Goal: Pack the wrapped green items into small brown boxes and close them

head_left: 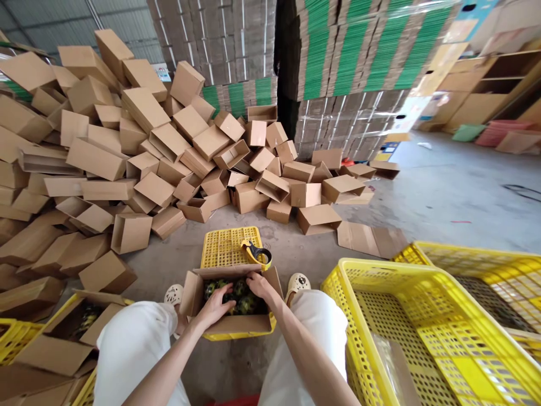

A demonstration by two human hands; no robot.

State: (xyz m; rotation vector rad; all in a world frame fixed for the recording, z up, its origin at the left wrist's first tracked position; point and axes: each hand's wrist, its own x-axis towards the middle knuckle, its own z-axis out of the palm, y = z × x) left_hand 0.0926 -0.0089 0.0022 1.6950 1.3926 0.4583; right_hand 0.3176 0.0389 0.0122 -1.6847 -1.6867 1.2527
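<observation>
An open cardboard box (234, 324) stands between my knees on a yellow crate (228, 245). Inside it lie dark green and yellow rounded pieces (245, 304), perhaps produce; their kind is unclear. My left hand (216, 307) rests over them, fingers spread and touching the top layer. Near the far right inner corner, my right hand (260, 285) reaches in with its fingers bent and close together; their tips are hidden, so whatever they hold cannot be made out. Just beyond the box, a yellow and black tape dispenser (257, 254) lies on the crate.
A big heap of small open cardboard boxes (164, 146) fills the floor ahead and left. Yellow crates (380, 270) stand at right. Another open box (54, 349) with similar pieces is at lower left. Bundled flat cardboard stacks (359, 56) rise behind. A flattened carton (369, 239) lies on the floor.
</observation>
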